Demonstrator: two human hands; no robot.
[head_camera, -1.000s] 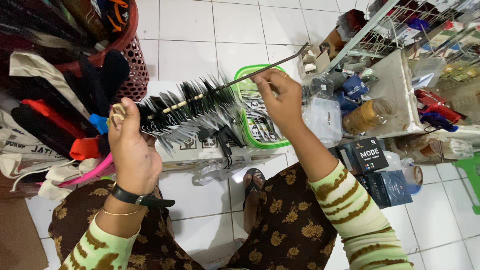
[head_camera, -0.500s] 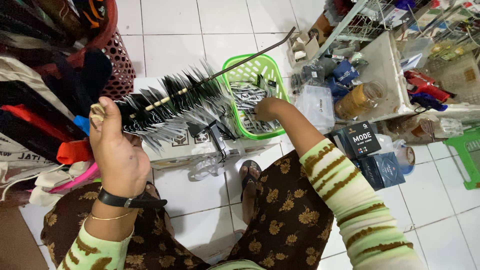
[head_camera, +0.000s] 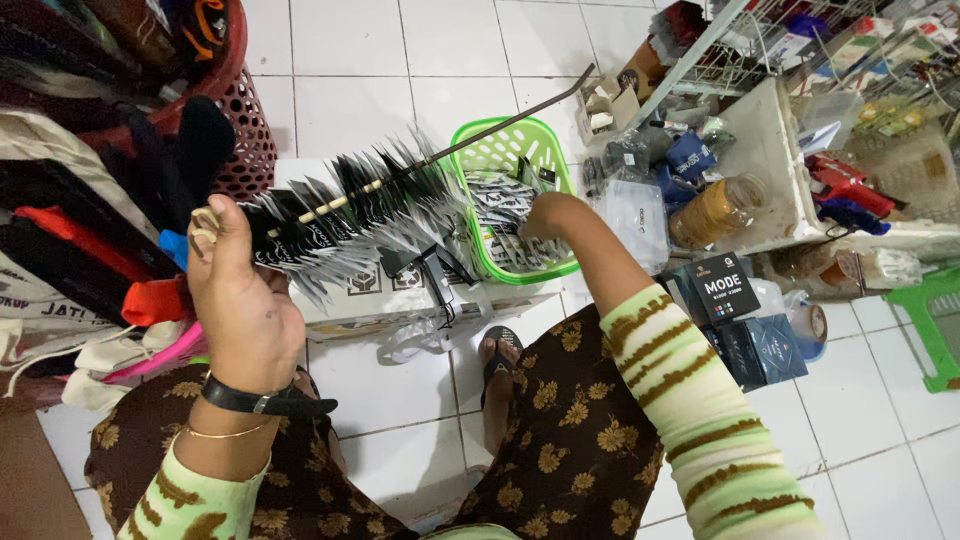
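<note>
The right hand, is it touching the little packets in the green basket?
Touching. The head view shows the right hand reaching down into the green basket, its fingers buried among the black-and-white packets, with no gap between them.

Left hand grips a packet-strung rod; right hand reaches into green basket.

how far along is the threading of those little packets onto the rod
Done: a dense row of packets already hangs on the metal rod, filling roughly its lower half. In hand: the left hand grips the rod's end while the right hand reaches into the green basket. Left: packets remain in the basket; the rod's upper part is bare.
</note>
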